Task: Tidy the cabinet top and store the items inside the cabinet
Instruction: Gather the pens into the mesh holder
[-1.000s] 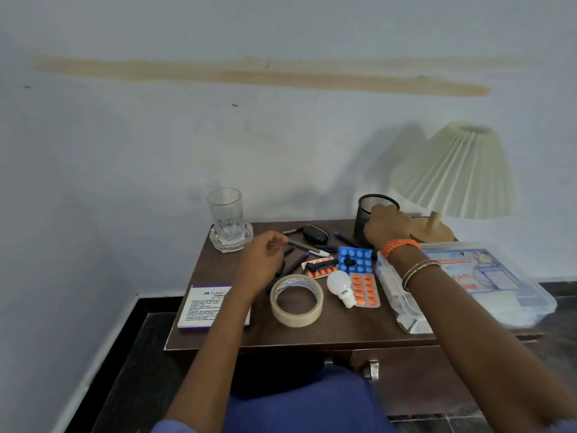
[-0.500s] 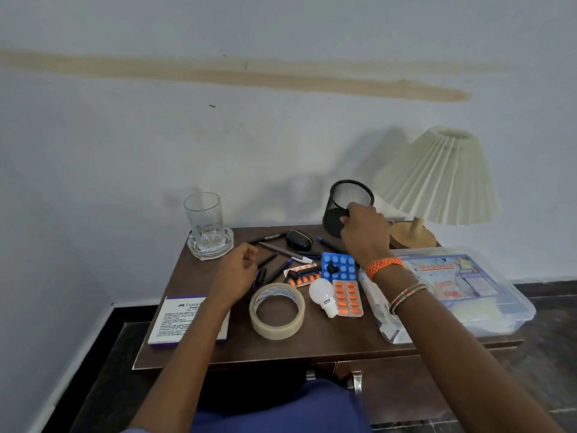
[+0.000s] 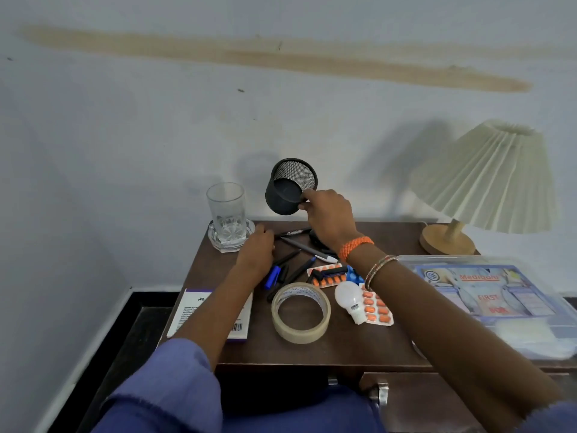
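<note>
Mesh cup [image 3: 288, 190] lifted clear above the table [image 3: 359, 345], behind the glass [image 3: 226, 210].
It was gripped tilted at its rim by right hand [image 3: 327, 214] fingers; left hand [image 3: 256, 250] fingers were curled on pens [image 3: 292, 232], grasp unclear.

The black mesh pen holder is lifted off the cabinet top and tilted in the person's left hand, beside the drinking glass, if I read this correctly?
Not quite: the head view shows the right hand gripping the mesh pen holder, not the left. It is lifted off the cabinet top and tilted, beside the drinking glass. The left hand is down at the pens.
</note>
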The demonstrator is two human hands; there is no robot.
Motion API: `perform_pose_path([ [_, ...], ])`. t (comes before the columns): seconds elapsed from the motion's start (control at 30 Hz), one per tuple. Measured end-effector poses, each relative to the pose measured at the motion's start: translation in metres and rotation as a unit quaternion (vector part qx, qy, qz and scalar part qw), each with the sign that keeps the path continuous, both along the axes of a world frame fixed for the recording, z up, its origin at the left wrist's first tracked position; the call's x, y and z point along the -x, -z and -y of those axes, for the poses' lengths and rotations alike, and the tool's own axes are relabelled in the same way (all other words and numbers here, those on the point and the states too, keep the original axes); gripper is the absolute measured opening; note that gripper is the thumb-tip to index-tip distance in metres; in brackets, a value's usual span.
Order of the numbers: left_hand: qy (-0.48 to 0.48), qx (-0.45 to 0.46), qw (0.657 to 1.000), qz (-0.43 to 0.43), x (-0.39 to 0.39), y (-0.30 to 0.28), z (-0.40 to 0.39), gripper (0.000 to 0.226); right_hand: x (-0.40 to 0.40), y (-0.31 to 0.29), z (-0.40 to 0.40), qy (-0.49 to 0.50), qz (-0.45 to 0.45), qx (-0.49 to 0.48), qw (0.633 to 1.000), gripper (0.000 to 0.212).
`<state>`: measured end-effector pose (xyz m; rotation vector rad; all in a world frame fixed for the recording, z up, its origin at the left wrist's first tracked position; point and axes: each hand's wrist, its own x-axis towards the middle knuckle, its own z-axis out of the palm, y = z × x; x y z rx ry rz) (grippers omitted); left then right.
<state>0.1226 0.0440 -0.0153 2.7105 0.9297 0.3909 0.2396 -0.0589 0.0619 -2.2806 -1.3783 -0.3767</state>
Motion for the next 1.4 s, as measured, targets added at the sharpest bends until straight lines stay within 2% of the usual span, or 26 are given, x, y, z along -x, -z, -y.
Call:
perform_pose_path([
  [0.17,0.012,-0.045,0.998,-0.034,-0.003,0.000,-0.006,0.019,-0.005,0.007,-0.019,-0.017,-0.033,0.009,0.999,0.015],
  [0.37,0.048,-0.062,0.997,0.008,0.001,0.009,-0.010,0.021,-0.005,0.018,-0.027,-0.033,-0.102,0.006,0.994,0.013],
  [0.5,0.065,-0.065,0.995,0.022,0.006,0.010,-0.005,0.018,-0.005,0.022,-0.025,-0.035,-0.110,0.023,0.993,0.013],
  [0.77,0.053,-0.040,0.996,0.052,0.011,0.011,0.008,0.029,-0.004,0.023,-0.027,-0.046,-0.127,0.059,0.989,0.018],
  [1.27,0.028,-0.028,0.998,0.051,0.016,0.007,0.008,0.038,0.001,0.010,-0.016,-0.039,-0.104,0.146,0.983,0.038],
  [1.4,0.021,-0.035,0.998,0.042,0.019,0.004,0.010,0.033,0.004,-0.008,0.005,-0.034,-0.139,0.074,0.987,0.059],
])
